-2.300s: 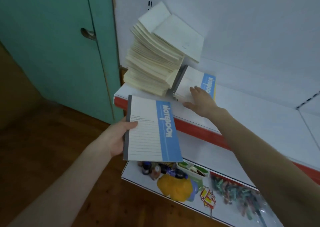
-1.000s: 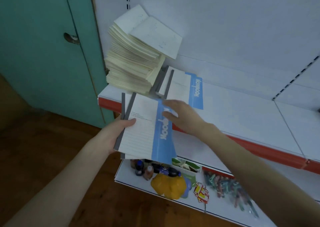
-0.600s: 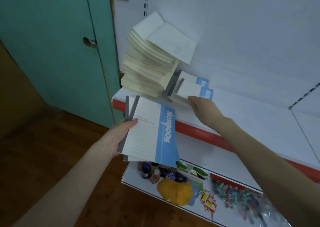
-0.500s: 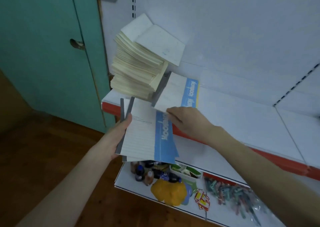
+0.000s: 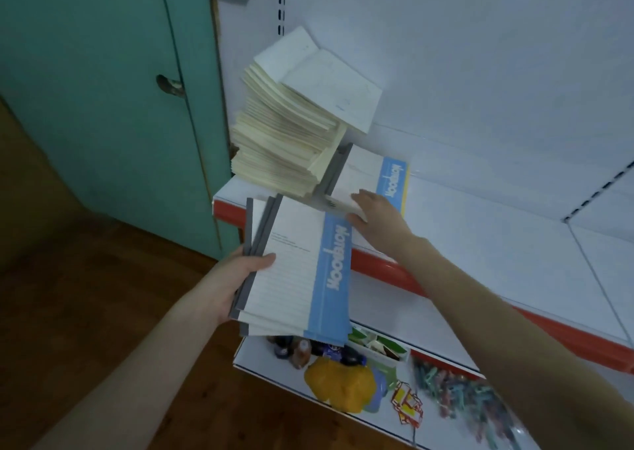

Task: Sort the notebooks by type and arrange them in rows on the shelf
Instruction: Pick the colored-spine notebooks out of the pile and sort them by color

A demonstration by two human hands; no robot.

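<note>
Left hand (image 5: 240, 279): I am seeing it gripping a small pile of blue-banded notebooks by their grey spines, thumb lying across the top cover and fingers curling underneath.
Held notebooks (image 5: 298, 271): they are fanning slightly in that grip, hanging in the air just in front of the shelf's red edge and above the lower shelf.
Right hand (image 5: 375, 218): it is reaching over the red edge onto the notebook on the shelf, fingers fairly straight on the cover and thumb down at its near edge; I cannot tell whether it is pinching the cover or only pressing on it.
Notebook on the shelf (image 5: 372, 175): it is lying flat with its blue band facing right, its grey spine tucked against the cream stack.
Cream stack (image 5: 291, 137): a tall, untidy pile is sitting at the shelf's left end, leaning towards the back panel.
Shelf (image 5: 487, 243): its white surface is stretching away to the right.
Lower shelf (image 5: 260, 358): it is carrying small bottles, a yellow item (image 5: 339, 386) and a heap of coloured clips (image 5: 459, 396).
</note>
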